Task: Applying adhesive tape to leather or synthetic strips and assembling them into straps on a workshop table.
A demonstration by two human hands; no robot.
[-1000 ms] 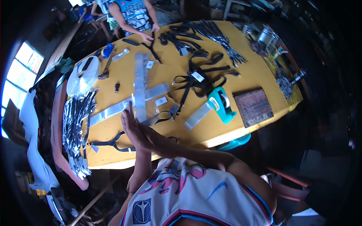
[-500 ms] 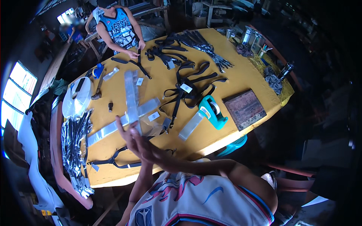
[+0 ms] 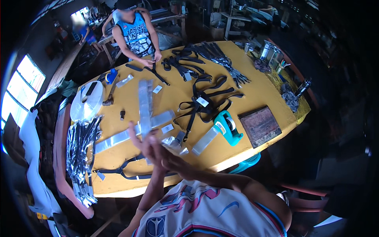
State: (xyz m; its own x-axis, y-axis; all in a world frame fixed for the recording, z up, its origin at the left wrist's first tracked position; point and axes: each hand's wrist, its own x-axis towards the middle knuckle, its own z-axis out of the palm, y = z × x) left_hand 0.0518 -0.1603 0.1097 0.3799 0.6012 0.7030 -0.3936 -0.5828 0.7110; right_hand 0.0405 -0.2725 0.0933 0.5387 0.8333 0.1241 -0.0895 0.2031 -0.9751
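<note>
My left hand point(image 3: 143, 145) is over the near part of the yellow-covered table, fingers stretched out and apart. Against it, palm to palm as far as I can see, lies my right hand point(image 3: 167, 158); its fingers point away from me and partly overlap the left ones. Neither hand visibly holds anything. Just beyond them, long clear plastic sleeves point(image 3: 145, 103) lie crossed. A crumpled clear plastic wrapper point(image 3: 175, 145) rests right of my fingers, near a white tag point(image 3: 167, 128). Black suspenders point(image 3: 118, 170) are spread out close to my left wrist.
Right of my hands stand a teal tape dispenser point(image 3: 229, 130) and a dark flat block point(image 3: 260, 125). More black suspenders point(image 3: 205, 98) lie mid-table. At left are wrapped black straps point(image 3: 81, 158), a white roll point(image 3: 87, 103) and a hammer point(image 3: 111, 93). Across the table, a co-worker point(image 3: 136, 35) handles a strap.
The view has shifted, so the table appears lower and farther right. My hands have moved slightly against each other and stay together. The co-worker's hands still hold a strap.
</note>
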